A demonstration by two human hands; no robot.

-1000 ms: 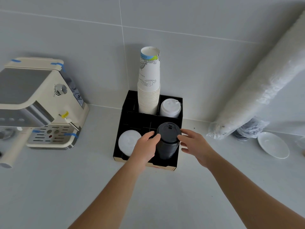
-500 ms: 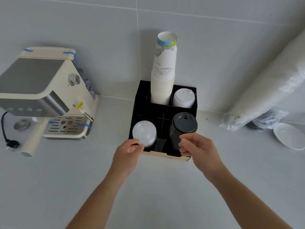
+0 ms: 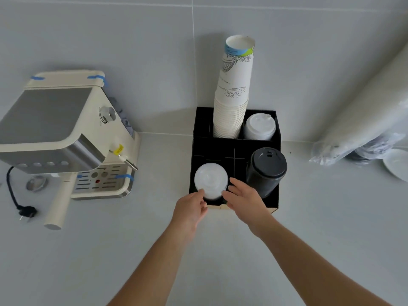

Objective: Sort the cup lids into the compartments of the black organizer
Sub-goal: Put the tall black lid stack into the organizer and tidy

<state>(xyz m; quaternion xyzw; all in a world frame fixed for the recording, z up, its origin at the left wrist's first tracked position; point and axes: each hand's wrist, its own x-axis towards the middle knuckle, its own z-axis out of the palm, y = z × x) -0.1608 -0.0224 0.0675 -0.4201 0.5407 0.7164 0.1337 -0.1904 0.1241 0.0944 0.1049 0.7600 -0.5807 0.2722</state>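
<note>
The black organizer (image 3: 220, 149) stands against the wall. Its front left compartment holds a stack of clear lids (image 3: 210, 178), slightly blurred. My left hand (image 3: 192, 209) touches the stack's near left side with curled fingers. My right hand (image 3: 245, 199) presses its spread fingers against the stack's right side, so the stack sits between both hands. A stack of black lids (image 3: 267, 168) fills the front right compartment. White lids (image 3: 259, 127) sit at the back right, with a tall stack of paper cups (image 3: 234, 96) beside them.
A cream coffee machine (image 3: 66, 133) stands on the left with its cord and plug (image 3: 26, 212) on the counter. A long plastic sleeve (image 3: 371, 107) leans against the wall at the right, above a white saucer (image 3: 397, 164).
Both hands have left the black lid stack and moved left to the clear lid stack. The black stack now stands alone in its compartment.
</note>
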